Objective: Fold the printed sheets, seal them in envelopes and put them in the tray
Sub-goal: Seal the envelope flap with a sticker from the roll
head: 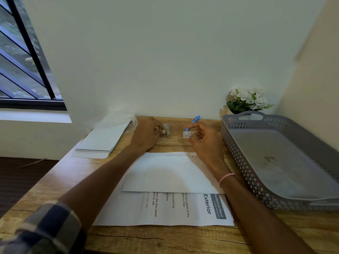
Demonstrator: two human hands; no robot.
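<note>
Head view: the left hand (146, 133) curls round a small shiny thing (167, 129), too blurred to name. Apart from it, the right hand (203, 142) pinches a small clear strip (188, 134) and hides part of a blue pen (193, 122). An envelope (170, 175) covers the far half of the printed sheet (165, 209). The grey tray (236, 143) is cut off at right. More envelopes (102, 140) lie stacked at left on the wooden desk (60, 180), by a white wall, a window (23, 61) and flowers (247, 99).
</note>
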